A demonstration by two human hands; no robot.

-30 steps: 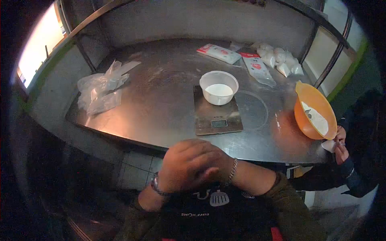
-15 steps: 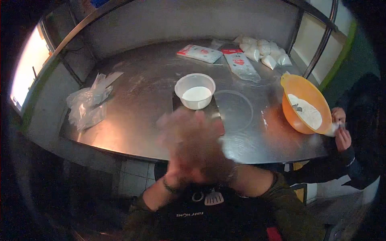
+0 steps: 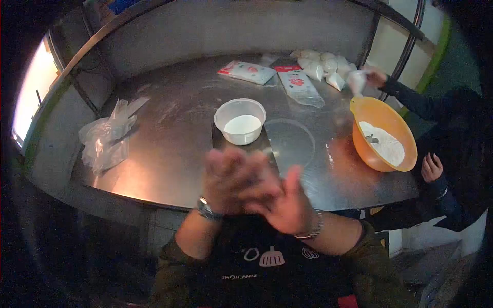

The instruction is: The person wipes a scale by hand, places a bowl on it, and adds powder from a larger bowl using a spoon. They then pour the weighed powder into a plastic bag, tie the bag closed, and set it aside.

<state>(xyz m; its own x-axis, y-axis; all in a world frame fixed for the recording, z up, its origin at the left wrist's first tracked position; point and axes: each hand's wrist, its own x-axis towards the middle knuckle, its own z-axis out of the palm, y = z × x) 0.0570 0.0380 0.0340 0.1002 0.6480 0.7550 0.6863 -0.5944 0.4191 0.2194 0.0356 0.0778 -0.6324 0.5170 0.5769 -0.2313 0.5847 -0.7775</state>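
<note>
In front of my apron, at the near side of the table, my left hand (image 3: 226, 179) and my right hand (image 3: 290, 203) touch each other, palms turned inward. Nothing shows in either one. The left hand's fingers are stretched and somewhat blurred; the right hand's thumb sticks up and its fingers lie partly behind the left. Just beyond them stands a translucent plastic bowl (image 3: 219, 123) with white powder (image 3: 242, 124) in it. The bowl rests on a dark flat slab (image 3: 257, 148), whose near end my hands partly hide.
An orange basin (image 3: 382, 163) of white powder stands at right. Beside it, a co-worker's hand (image 3: 377, 78) holds a small white bag (image 3: 357, 81); the other hand (image 3: 432, 167) is lower. Filled bags (image 3: 328, 62) and printed packs (image 3: 300, 84) lie behind, crumpled plastic bags (image 3: 105, 138) at left.
My hands have come from a blurred clasp to a looser contact, with the right thumb raised. The co-worker's one hand has moved from the basin's near rim to the bags behind it.
</note>
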